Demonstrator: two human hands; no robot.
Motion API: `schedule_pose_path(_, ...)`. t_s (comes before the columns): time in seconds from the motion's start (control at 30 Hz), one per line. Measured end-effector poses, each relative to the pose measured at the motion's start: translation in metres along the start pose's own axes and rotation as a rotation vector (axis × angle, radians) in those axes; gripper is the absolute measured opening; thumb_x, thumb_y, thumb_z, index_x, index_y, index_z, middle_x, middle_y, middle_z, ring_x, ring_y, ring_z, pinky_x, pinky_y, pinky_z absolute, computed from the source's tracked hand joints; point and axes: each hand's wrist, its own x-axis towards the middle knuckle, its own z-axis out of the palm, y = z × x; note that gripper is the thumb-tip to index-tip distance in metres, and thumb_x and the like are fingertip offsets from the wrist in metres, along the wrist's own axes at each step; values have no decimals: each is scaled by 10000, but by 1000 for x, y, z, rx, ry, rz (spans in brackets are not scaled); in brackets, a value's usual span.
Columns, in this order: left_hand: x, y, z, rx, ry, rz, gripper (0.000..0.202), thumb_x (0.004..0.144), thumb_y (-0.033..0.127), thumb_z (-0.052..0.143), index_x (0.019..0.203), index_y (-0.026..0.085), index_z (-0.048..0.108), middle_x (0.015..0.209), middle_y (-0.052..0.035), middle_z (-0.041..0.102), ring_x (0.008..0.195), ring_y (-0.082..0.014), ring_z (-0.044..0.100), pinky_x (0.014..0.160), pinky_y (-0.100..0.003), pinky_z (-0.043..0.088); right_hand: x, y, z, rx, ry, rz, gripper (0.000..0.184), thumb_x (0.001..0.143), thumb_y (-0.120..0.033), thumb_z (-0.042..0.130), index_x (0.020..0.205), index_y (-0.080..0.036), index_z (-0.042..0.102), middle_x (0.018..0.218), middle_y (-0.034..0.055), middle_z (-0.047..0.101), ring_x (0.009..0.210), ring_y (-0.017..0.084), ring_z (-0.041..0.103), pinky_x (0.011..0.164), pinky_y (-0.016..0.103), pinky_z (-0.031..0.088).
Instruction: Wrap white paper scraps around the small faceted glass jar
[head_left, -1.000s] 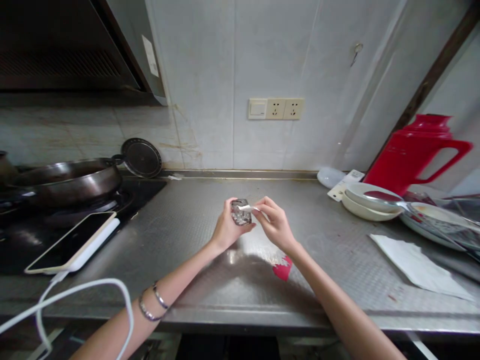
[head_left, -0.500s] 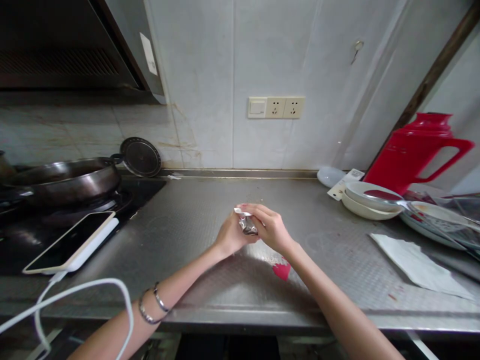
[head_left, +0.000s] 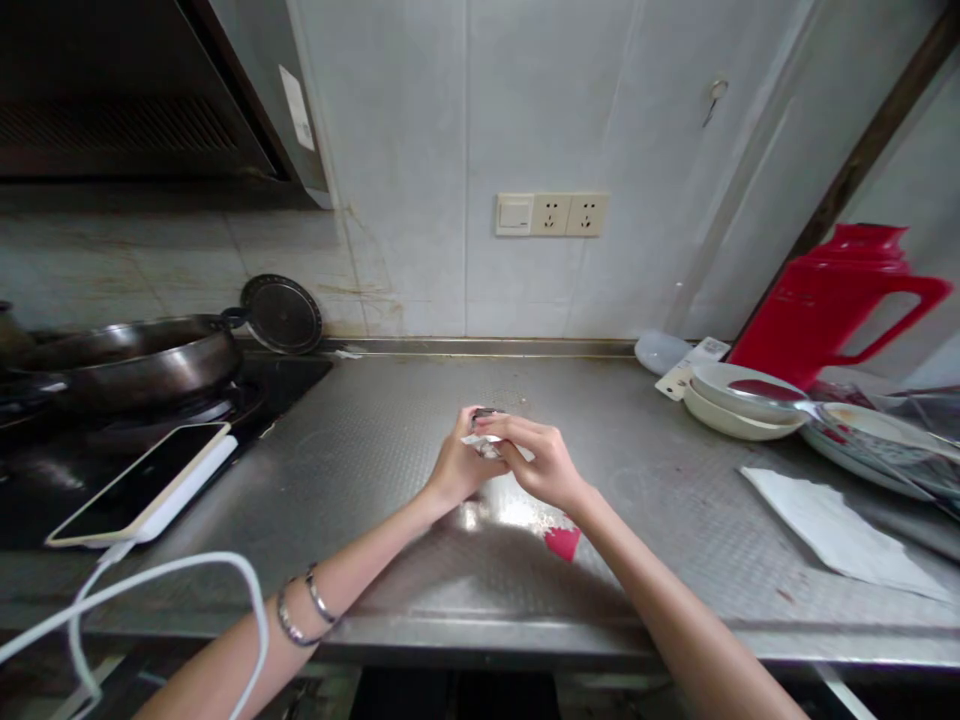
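Note:
Both hands meet over the middle of the steel counter (head_left: 360, 430), around a small silvery foil wrapper (head_left: 491, 449) with a white edge. My left hand (head_left: 456, 465) is closed round its left side, with two bracelets on that forearm. From the right, my right hand (head_left: 547, 462) pinches the wrapper, fingers laid across its top. A dark edge shows at the far side of the fingers; what it belongs to is hidden. Below my right hand, a torn red scrap (head_left: 562, 543) lies on the counter.
At left, a steel pan (head_left: 142, 360) sits on the stove, with a phone (head_left: 142, 485) and white cable (head_left: 187, 562) in front. Stacked bowls (head_left: 742, 425), a red thermos jug (head_left: 825, 310) and a white napkin (head_left: 840, 530) occupy the right. Sockets (head_left: 553, 215) are on the wall.
The fingers have shifted over the foil wrapper, so less of its silver face shows and its white edge has turned. A dark edge now appears beyond the fingertips.

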Motion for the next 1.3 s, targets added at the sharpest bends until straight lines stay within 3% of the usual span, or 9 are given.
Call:
schedule_pose_path(0.07,1,0,-1,-1,11,-62,680,576,285,789,1141,211,419,927,-25,668,770,-175,645,687,-289,507,-1,1,1,-2,58,38,293,886,-113,449,1018,-236,681,1020,44,721,1019,191,658,939,340,497)
schedule_pose_path(0.23,-3,10,-4,89,43,-91,712,547,398,815,1142,192,483,846,-20,665,737,-179,639,673,-285,491,0,11,-1,-119,388,263,220,891,-228,511,1012,-238,694,1009,28,729,941,205,687,828,299,540)
schedule_pose_path(0.43,-7,15,-3,135,19,-55,750,534,399,818,1180,213,486,806,0,653,691,-167,634,609,-249,464,-1,15,-2,-143,171,293,226,899,-231,485,982,-222,696,872,19,744,760,179,704,669,246,544)
schedule_pose_path(0.67,-1,10,-8,123,46,-47,590,574,377,789,1066,194,518,823,-3,666,701,-158,634,564,-220,461,-6,12,2,-193,115,31,341,903,-136,428,1156,-233,635,1169,68,665,1095,202,622,926,347,524)
schedule_pose_path(0.8,3,6,-11,74,49,-71,611,584,378,783,1091,194,497,905,-26,666,708,-162,638,500,-207,470,-7,14,2,-210,72,-111,405,883,-70,428,1221,-218,594,1160,80,668,1151,196,584,976,376,502)
schedule_pose_path(1.0,9,1,-13,-106,41,-168,599,572,332,785,1065,181,479,837,0,637,488,-86,551,359,-175,410,-7,10,4,-137,13,-162,411,869,-49,438,1200,-224,606,1135,64,682,1159,187,579,963,353,511)
schedule_pose_path(1.1,9,5,-14,-126,30,-187,598,592,354,776,1080,179,477,804,5,621,512,-95,559,359,-169,410,-5,7,3,-90,112,-39,325,889,-107,447,1106,-225,658,1085,55,704,1120,197,606,943,341,510)
schedule_pose_path(1.23,4,14,-13,-52,22,-103,700,572,399,808,1148,200,464,822,-1,631,620,-117,597,488,-193,480,-1,13,0,-61,411,350,229,900,-287,495,947,-199,701,931,55,734,889,215,686,795,328,540)
schedule_pose_path(1.3,2,17,-12,-24,10,-40,755,540,374,834,1175,209,461,896,-20,645,712,-137,624,603,-224,515,0,19,-1,25,440,491,267,875,-376,527,871,-175,702,808,48,726,771,203,676,715,310,536)
